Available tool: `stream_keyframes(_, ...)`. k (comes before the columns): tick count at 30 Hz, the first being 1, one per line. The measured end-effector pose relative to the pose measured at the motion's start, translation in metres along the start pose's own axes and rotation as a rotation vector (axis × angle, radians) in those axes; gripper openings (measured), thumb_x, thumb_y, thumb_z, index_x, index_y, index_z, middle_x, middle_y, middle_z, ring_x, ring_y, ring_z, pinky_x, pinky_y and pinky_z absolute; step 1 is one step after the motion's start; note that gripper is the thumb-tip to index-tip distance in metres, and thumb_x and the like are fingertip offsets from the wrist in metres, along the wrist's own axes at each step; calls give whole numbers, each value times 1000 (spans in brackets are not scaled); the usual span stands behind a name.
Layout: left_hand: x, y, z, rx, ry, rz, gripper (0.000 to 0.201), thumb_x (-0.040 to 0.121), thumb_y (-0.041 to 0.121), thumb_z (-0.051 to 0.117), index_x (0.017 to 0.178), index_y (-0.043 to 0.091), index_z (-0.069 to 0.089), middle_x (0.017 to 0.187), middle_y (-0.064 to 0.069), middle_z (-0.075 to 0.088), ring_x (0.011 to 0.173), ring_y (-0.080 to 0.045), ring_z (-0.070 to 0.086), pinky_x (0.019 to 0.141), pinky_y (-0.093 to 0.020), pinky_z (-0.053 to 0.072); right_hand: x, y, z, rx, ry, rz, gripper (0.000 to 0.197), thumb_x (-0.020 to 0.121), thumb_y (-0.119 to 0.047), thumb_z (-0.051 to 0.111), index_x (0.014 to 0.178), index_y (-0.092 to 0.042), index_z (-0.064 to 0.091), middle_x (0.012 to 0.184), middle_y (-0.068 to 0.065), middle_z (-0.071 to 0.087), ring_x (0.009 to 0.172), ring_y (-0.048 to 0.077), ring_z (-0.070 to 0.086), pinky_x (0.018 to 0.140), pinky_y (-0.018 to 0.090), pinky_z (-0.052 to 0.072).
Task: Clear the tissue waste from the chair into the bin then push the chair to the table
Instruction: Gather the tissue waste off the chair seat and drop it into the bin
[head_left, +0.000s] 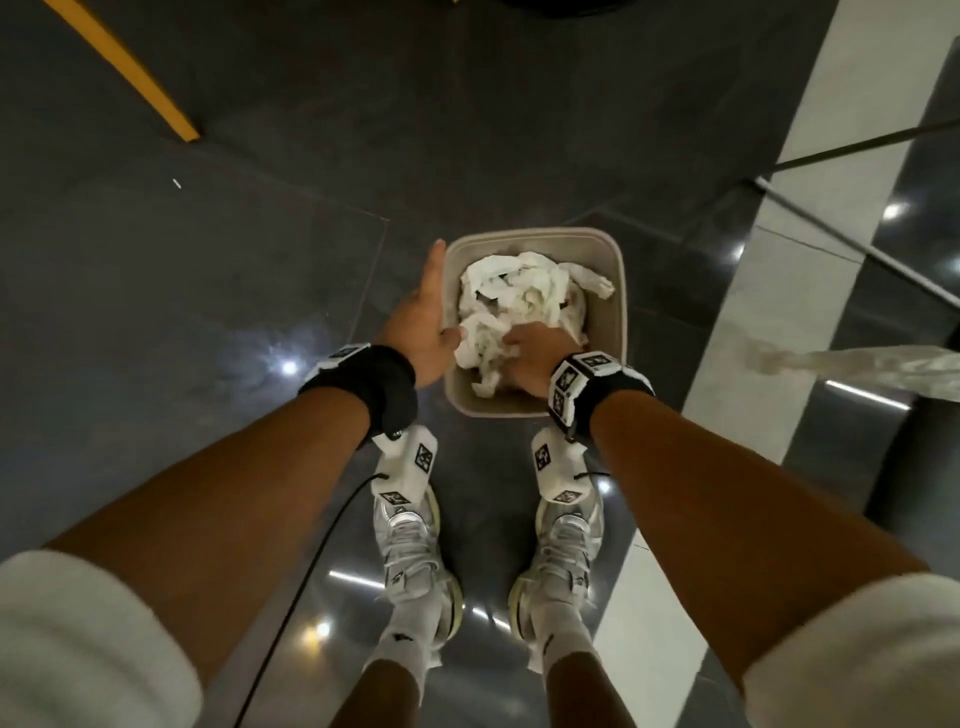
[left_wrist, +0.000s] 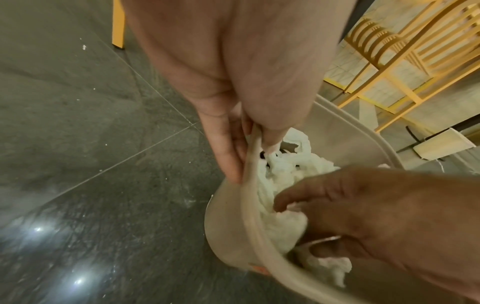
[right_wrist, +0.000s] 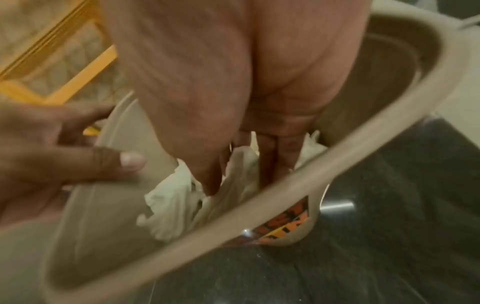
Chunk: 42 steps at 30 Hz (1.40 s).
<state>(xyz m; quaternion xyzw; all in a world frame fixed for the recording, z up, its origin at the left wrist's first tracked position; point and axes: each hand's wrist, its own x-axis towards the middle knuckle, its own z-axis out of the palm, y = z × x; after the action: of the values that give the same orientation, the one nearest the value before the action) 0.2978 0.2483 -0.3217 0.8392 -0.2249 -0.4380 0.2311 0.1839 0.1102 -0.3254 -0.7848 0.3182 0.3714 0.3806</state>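
Note:
A beige bin (head_left: 622, 291) stands on the dark floor just ahead of my feet, with crumpled white tissue (head_left: 519, 296) piled to its top. My left hand (head_left: 421, 332) holds the bin's left rim (left_wrist: 249, 195), fingers (left_wrist: 226, 156) outside and thumb inside. My right hand (head_left: 535, 353) is down inside the bin, thumb and fingers sunk into the tissue (right_wrist: 176, 197) and gripping a wad (left_wrist: 285, 226). In the right wrist view the right hand (right_wrist: 241, 181) is at the near rim (right_wrist: 285, 185), and the left hand (right_wrist: 78, 160) is on the far wall.
A yellow chair leg (head_left: 130, 73) stands at the back left, and yellow chairs (left_wrist: 415, 51) stand beyond the bin. Thin dark metal legs (head_left: 857, 150) and a clear plastic bag (head_left: 857, 364) are on the right. My shoes (head_left: 415, 545) are close behind the bin.

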Motion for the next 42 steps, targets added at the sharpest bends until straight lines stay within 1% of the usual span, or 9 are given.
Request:
stream_keyframes(8, -36, 81, -21, 205, 50, -189, 88, 93, 22, 61, 159, 14, 4, 159, -21, 22, 144, -43, 29, 117, -49, 31, -120, -3, -74, 86, 236, 19, 54, 94, -32, 51, 147, -30, 43, 155, 2, 42, 136, 30, 49, 110, 45, 44)
stream_keyframes(13, -88, 225, -13, 354, -46, 189, 68, 90, 23, 64, 150, 15, 33, 148, -15, 40, 138, -36, 38, 115, -42, 32, -237, 51, -156, 351, 443, 73, 28, 95, -25, 51, 113, -14, 69, 113, 13, 73, 106, 36, 68, 93, 43, 54)
stream_keyframes(19, -114, 386, 68, 485, -187, 615, 83, 81, 34, 71, 152, 30, 29, 153, -1, 32, 136, -29, 35, 110, -40, 35, -324, 160, -212, 646, 696, 209, 21, 83, -30, 50, 92, -29, 69, 91, 6, 78, 89, 30, 73, 87, 44, 58)
stream_keyframes(23, -111, 425, 134, 806, -319, 667, 92, 79, 19, 67, 151, 49, 18, 159, 1, 15, 137, -31, 25, 104, -51, 43, -360, 231, -220, 727, 798, 216, 17, 82, -25, 52, 88, -33, 66, 83, -2, 77, 82, 22, 73, 88, 43, 57)
stream_keyframes(26, -102, 437, 153, 760, -334, 686, 48, 82, -4, 50, 116, 27, 64, 120, -3, 52, 115, -34, 50, 82, -35, 44, -386, 273, -217, 790, 798, 190, 20, 87, -21, 52, 95, -28, 69, 83, -6, 76, 79, 16, 73, 85, 43, 58)
stream_keyframes(29, -106, 467, 162, 461, -220, 573, 18, 87, 1, 48, 82, 9, 63, 82, -8, 61, 87, -36, 62, 67, -33, 43, -402, 304, -218, 823, 805, 195, 23, 92, -20, 50, 101, -27, 69, 84, -8, 75, 76, 13, 73, 82, 40, 60)
stream_keyframes(32, -115, 500, 184, 275, -193, 497, 22, 92, 15, 49, 111, 15, 59, 106, -10, 65, 100, -32, 61, 82, -35, 47, -408, 322, -224, 867, 909, 210, 20, 93, -21, 52, 99, -27, 70, 85, -7, 74, 75, 13, 71, 81, 40, 60)
stream_keyframes(35, -118, 506, 212, 567, -384, 464, 71, 82, 42, 69, 144, 23, 40, 134, -9, 40, 128, -29, 39, 106, -38, 40, -414, 337, -242, 800, 1069, 286, 18, 92, -23, 55, 100, -25, 70, 91, -10, 71, 85, 13, 67, 86, 35, 56)
stream_keyframes(42, -116, 507, 197, 512, -409, 566, 8, 94, 12, 61, 96, 7, 67, 91, -10, 66, 83, -26, 61, 72, -30, 43, -418, 370, -278, 360, 1005, 492, 77, 79, -48, 71, 144, -23, 39, 148, 8, 39, 131, 36, 40, 108, 48, 39)
